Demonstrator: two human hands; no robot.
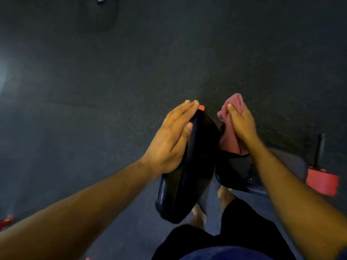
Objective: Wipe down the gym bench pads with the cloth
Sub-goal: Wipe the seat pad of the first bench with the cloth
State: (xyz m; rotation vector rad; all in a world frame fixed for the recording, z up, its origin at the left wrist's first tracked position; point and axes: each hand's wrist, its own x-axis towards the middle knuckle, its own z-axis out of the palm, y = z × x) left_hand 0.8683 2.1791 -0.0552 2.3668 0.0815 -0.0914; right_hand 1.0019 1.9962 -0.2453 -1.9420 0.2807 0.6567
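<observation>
A black padded bench back (pixel 189 166) stands tilted up in front of me, its top end near a small red frame tip (pixel 201 107). My left hand (pixel 169 139) lies along the pad's left edge with straight fingers on the outside and the thumb on the pad's face. A pink cloth (pixel 231 117) is bunched in my right hand (pixel 240 122), which grips it and presses it against the right side of the pad's top. Below it sits the black seat pad (pixel 234 171).
Dark speckled rubber floor (pixel 131 72) spreads all around. A red frame foot (pixel 322 182) with a black upright post (pixel 319 149) stands at the right. Another red part (pixel 6 221) shows at the lower left edge. My bare feet and dark shorts are below the bench.
</observation>
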